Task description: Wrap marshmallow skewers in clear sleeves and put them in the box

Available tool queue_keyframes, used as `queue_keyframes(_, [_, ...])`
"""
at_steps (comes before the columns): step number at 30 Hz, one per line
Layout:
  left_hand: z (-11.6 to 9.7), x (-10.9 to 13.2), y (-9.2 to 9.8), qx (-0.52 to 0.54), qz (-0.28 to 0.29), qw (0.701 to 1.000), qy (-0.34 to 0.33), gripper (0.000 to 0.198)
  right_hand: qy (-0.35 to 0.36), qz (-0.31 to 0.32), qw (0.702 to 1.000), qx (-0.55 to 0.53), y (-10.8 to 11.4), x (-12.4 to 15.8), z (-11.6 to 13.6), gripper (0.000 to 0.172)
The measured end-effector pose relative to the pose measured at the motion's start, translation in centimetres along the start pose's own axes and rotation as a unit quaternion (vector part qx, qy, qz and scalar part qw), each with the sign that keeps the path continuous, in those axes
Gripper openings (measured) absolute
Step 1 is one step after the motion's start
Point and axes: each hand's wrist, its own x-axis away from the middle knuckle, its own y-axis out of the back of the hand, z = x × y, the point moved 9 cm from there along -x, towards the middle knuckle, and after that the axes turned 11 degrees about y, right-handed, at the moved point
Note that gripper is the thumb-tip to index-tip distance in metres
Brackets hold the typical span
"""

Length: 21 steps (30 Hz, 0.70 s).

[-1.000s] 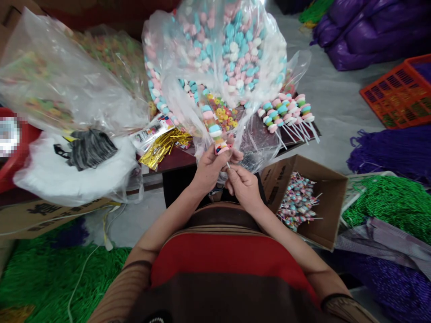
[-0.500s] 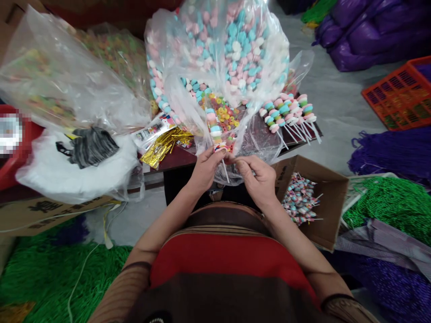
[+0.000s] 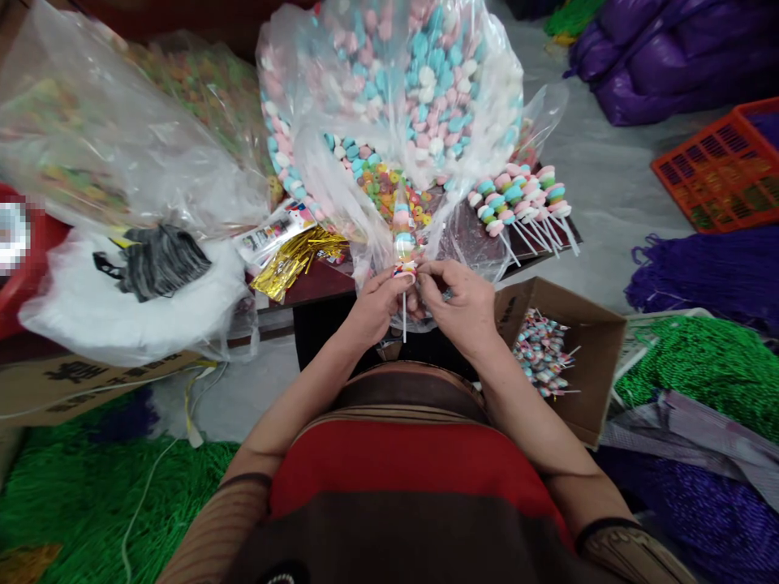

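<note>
A candy skewer (image 3: 402,231) of pink, blue and white marshmallows stands upright in a clear printed wrapper, its white stick pointing down towards me. My left hand (image 3: 378,307) is closed round its lower end, thumb on the wrapper. Close against it on the right, my right hand (image 3: 461,304) pinches at the wrapper's base; what its fingertips hold is too small to make out. Behind the skewer, a big clear bag (image 3: 389,105) bulges with marshmallows. Ring-shaped gummies (image 3: 380,191) lie in the bag's opening. Gold twist ties (image 3: 292,264) lie in a heap left of my hands.
Unwrapped candy skewers (image 3: 523,199) are piled at the table's right end. Below them, a cardboard box (image 3: 593,381) contains wrapped ones. A white plastic bag (image 3: 152,324) carries a dark striped cloth (image 3: 164,264) at left. An orange crate (image 3: 718,174) stands on the floor.
The skewer has shifted slightly right and turned more upright, its stick now straight down. My right fingers have curled in closer to the wrapper's base, while the left hand keeps its hold.
</note>
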Motion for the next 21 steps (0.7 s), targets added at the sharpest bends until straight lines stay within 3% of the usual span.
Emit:
queue_keyframes(7, [1.1, 0.0, 0.3, -0.030, -0.008, 0.999, 0.042, 0.024, -0.030, 0.010, 0.999, -0.013, -1.0, 0.5, -1.1, 0.014])
queue_keyframes(13, [0.3, 0.3, 1.2, -0.026, -0.074, 0.997, 0.002, 0.017, -0.030, -0.009, 0.999, -0.040, -1.6, 1.5, -1.8, 0.012])
queue_keyframes(21, [1.0, -0.1, 1.2, -0.046, -0.090, 0.995, 0.014, 0.012, -0.015, -0.029, 0.999, -0.014, -0.9, 1.6, -1.3, 0.009])
